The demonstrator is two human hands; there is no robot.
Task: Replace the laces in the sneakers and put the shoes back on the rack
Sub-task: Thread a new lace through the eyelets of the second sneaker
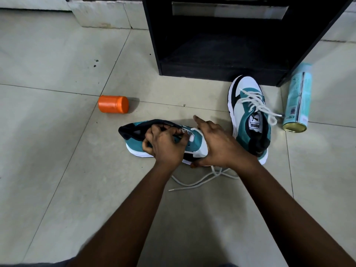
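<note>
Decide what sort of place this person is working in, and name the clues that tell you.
Probably a room in a home, on the floor by a shoe rack. Clues: the pale tiled floor, the low black rack with an open shelf, and household items lying about, a spray can and an orange jar.

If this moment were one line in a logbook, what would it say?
step: lacing | left hand: pinches lace at near sneaker | right hand: steadies it | second sneaker: laced, on floor | rack: no shoes visible

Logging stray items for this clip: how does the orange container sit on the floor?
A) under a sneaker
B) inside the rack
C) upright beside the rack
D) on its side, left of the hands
D: the orange container lies tipped on the tile, left of both hands.
</note>
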